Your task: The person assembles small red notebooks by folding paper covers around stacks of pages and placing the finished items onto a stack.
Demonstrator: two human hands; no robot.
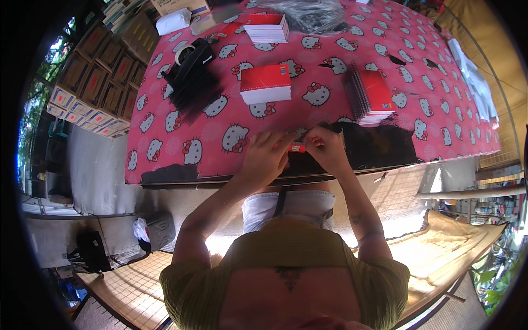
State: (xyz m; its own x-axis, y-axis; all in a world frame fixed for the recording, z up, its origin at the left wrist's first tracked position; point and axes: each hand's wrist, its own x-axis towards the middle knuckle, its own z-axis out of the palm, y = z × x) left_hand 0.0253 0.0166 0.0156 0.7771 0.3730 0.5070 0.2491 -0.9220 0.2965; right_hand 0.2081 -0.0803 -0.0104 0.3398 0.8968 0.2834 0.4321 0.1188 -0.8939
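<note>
A small red-covered notebook [297, 148] lies at the table's near edge between my hands, mostly hidden by them. My left hand [268, 156] grips its left side, fingers bent over toward its far edge. At its right far corner my right hand [326, 147] is closed, fingertips pinched together; whatever sits in the pinch is too small to make out. Beyond them stands a stack of red-covered booklets with white pages [266, 84]. To the right is a pile of red notebooks with black spiral binding [374, 94]. Black binding coils [193, 91] lie heaped at the left.
A black tape dispenser [193, 56] stands behind the coils. Farther back are another red booklet stack [267, 28] and crumpled clear plastic [313, 15]. The pink patterned table cover [308, 118] is torn, showing black near the front edge. Cardboard boxes [99, 71] are piled at the left.
</note>
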